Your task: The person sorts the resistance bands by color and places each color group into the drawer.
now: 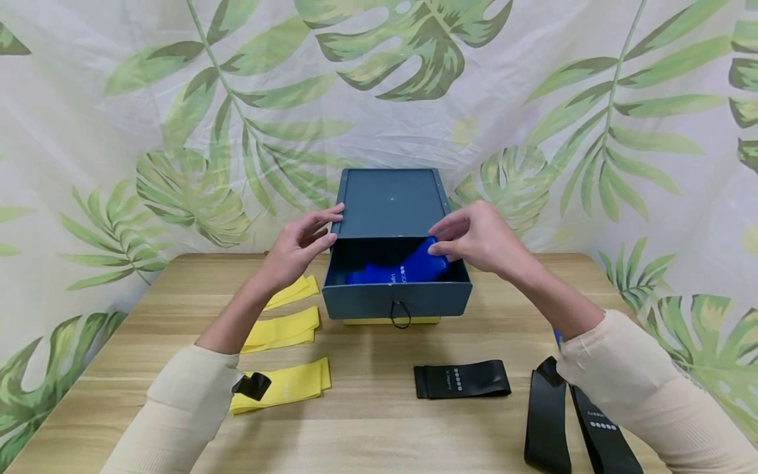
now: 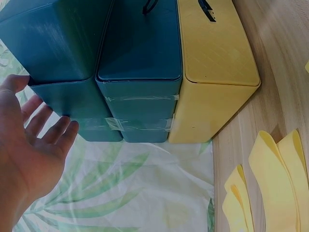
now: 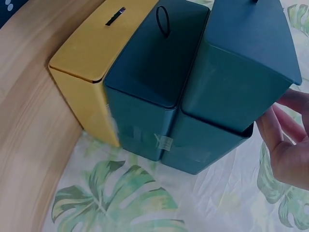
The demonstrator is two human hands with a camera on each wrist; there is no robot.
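Note:
A stack of small drawer boxes stands at the back of the table, and its dark blue top drawer (image 1: 364, 303) is pulled out. A blue resistance band (image 1: 408, 264) with white print lies in that drawer, its right end raised. My right hand (image 1: 481, 238) pinches that end between thumb and fingers at the drawer's right side. The right wrist view shows only part of this hand (image 3: 292, 140), and the band is hidden there. With relaxed fingers, my left hand (image 1: 290, 253) touches the left side of the top box (image 1: 391, 204).
Below sit another blue drawer (image 2: 140, 43) and a yellow drawer (image 2: 217, 43). Several folded yellow bands (image 1: 284, 329) lie at the left. A black band (image 1: 464, 380) lies front centre, with other black bands (image 1: 547, 421) near my right sleeve. A leaf-print cloth (image 1: 391, 131) hangs behind.

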